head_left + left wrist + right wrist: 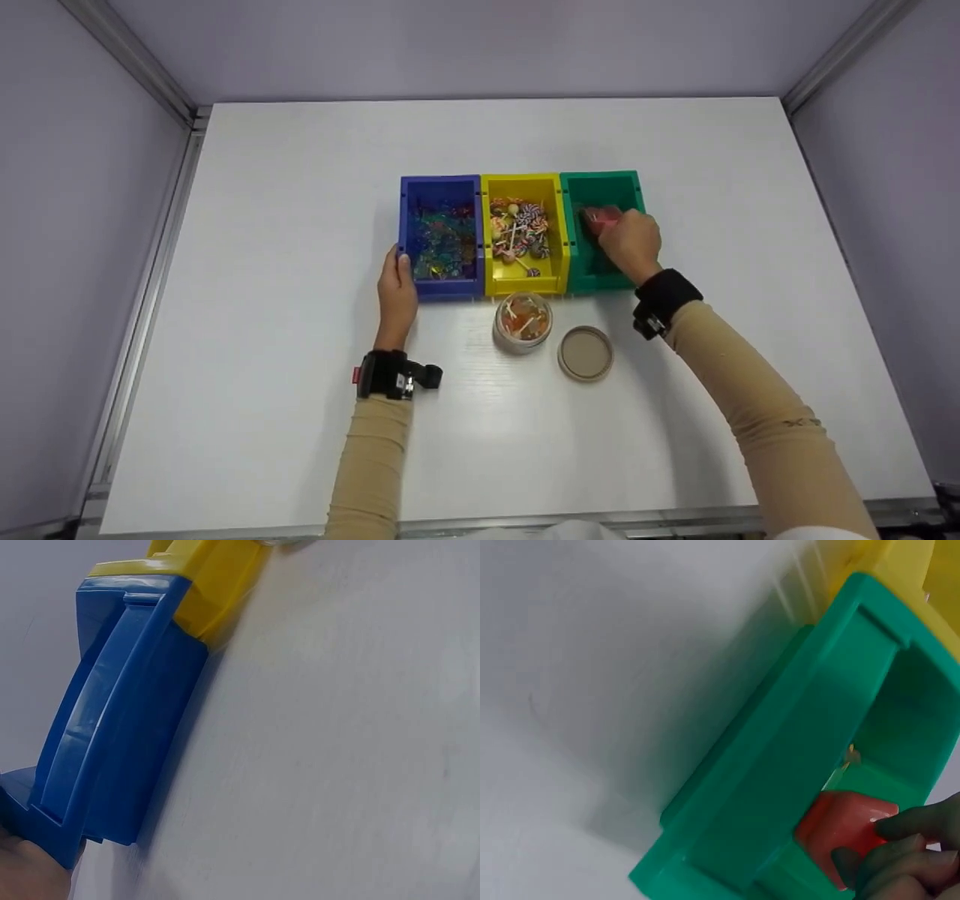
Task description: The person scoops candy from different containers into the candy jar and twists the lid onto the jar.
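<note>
Three joined bins stand in a row: a blue bin (448, 289), a yellow bin (525, 286) and a green bin (600, 283). At the blue bin's left side, my left hand (395, 296) grips the wall, with the thumb at the rim. My right hand (632, 241) reaches into the green bin and holds a red angular piece (841, 831) between thumb and fingers. Its exact kind cannot be made out. Something small and brownish (851, 756) lies near it on the green bin's floor. Translucent colored pieces (442, 236) fill the blue bin; small lollipops (529, 221) lie in the yellow one.
In front of the yellow bin stands an open clear jar (516, 345) with orange pieces and white sticks inside. A round beige lid (586, 353) lies to its right. The white table (285, 315) has panel walls at the back and sides.
</note>
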`<state>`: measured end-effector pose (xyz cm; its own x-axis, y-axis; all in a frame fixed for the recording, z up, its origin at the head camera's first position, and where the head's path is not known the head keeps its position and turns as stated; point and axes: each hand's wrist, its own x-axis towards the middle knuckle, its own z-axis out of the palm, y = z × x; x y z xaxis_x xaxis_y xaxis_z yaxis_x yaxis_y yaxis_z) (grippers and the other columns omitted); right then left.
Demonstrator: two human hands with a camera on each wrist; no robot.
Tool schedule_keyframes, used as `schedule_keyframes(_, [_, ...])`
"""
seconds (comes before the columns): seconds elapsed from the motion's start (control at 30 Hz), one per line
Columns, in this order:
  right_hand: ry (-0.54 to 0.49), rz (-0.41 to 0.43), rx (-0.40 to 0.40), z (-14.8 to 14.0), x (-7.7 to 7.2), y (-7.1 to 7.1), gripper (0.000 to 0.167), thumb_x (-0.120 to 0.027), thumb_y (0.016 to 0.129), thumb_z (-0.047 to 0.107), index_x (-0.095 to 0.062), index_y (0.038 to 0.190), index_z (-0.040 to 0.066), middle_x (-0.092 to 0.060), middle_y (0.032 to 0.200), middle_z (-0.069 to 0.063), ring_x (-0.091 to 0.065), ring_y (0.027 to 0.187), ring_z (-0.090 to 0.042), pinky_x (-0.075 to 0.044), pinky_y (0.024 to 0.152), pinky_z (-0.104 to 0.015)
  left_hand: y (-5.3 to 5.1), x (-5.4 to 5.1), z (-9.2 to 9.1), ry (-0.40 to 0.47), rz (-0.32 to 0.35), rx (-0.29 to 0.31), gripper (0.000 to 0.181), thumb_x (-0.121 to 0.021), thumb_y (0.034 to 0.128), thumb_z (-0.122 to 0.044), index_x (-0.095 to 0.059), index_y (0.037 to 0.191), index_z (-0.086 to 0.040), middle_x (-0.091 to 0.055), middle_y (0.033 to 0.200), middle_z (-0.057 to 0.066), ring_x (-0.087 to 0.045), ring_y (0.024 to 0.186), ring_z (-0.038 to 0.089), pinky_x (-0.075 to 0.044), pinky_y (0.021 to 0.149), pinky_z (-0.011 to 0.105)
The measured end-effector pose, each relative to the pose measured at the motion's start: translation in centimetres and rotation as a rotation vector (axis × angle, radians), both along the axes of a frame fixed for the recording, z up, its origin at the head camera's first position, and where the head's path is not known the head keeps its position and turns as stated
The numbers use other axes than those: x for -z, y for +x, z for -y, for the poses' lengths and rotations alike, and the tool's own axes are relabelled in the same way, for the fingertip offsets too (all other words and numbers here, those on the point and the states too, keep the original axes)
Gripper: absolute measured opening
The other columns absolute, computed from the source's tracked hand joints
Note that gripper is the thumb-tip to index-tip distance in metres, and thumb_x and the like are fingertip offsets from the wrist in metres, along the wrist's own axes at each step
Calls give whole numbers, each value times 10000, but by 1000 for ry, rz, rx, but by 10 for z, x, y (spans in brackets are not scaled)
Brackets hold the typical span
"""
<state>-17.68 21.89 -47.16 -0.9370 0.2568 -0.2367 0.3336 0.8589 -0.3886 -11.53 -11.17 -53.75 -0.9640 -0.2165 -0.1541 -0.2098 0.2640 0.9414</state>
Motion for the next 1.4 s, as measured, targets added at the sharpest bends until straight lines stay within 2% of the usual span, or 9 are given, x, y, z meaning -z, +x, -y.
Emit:
schedule_keyframes(0.13, [-34, 3, 14, -1, -1, -5, 363, -513, 875, 113, -610, 1126, -131, -648, 1097, -293, -569, 896, -322, -544, 799, -438, -1, -1, 1, -3, 4, -15, 484, -308, 1069, -206, -293, 1484, 42, -343, 1540, 234, -308, 1464, 342, -275, 1228, 449])
schedule_keyframes(0.23, [-44, -39, 31, -2, 4, -5, 353, -493, 903, 132, -621, 1102, -131, -655, 1085, -292, -580, 900, -329, -543, 807, -455, -1, -2, 0, 1, 7, -12, 487, -307, 1069, -209, -286, 1488, 39, -336, 1545, 233, -302, 1466, 342, -272, 1229, 450])
schedule_keyframes(0.37, [-22, -97, 50, -3, 15, -1, 363, -462, 948, 161, -639, 1053, -137, -673, 1051, -296, -604, 874, -341, -551, 797, -476, 0, -2, -1, -8, 0, 11, 488, -307, 1068, -206, -284, 1487, 43, -337, 1543, 234, -305, 1464, 344, -279, 1226, 451])
schedule_keyframes(0.53, [15, -86, 34, 2, 23, 1, 380, -448, 984, 196, -627, 1069, -129, -676, 1038, -280, -605, 842, -327, -574, 804, -464, 1, -3, -1, -8, -15, 1, 480, -310, 1068, -203, -300, 1482, 39, -360, 1532, 229, -324, 1456, 340, -291, 1219, 452])
schedule_keyframes(0.63, [68, -96, 7, 5, 27, 3, 390, -413, 1003, 207, -644, 952, -102, -669, 905, -234, -580, 748, -295, -559, 708, -438, 2, -3, -1, -8, -12, 0, 480, -306, 1068, -206, -301, 1483, 37, -362, 1532, 228, -326, 1455, 340, -290, 1220, 451])
schedule_keyframes(0.8, [144, -168, -62, 4, 33, 8, 414, -397, 1012, 196, -622, 773, -56, -572, 710, -157, -518, 616, -255, -482, 567, -404, 2, -2, -1, -17, -10, 2, 479, -315, 1067, -207, -310, 1479, 36, -369, 1527, 229, -333, 1451, 343, -297, 1215, 453])
schedule_keyframes(1.0, [114, -194, -76, 3, 33, 9, 400, -404, 1018, 190, -632, 824, -74, -623, 755, -186, -534, 639, -261, -510, 601, -415, 2, -2, 0, -6, -7, 2, 482, -317, 1067, -209, -304, 1483, 34, -355, 1537, 224, -318, 1460, 335, -288, 1222, 446])
schedule_keyframes(1.23, [13, -182, -37, 6, 40, 13, 403, -331, 1047, 204, -589, 915, -76, -537, 737, -128, -515, 662, -240, -383, 549, -300, 2, -2, 1, -19, -29, 0, 476, -326, 1065, -192, -311, 1472, 54, -365, 1525, 242, -326, 1453, 349, -291, 1218, 457])
schedule_keyframes(1.4, [-34, -237, -20, 5, 46, 18, 376, -371, 1041, 209, -577, 975, -98, -522, 744, -134, -516, 685, -250, -380, 573, -306, 2, -1, 0, -20, -21, 4, 482, -316, 1067, -197, -299, 1477, 54, -352, 1532, 241, -317, 1458, 348, -282, 1223, 454])
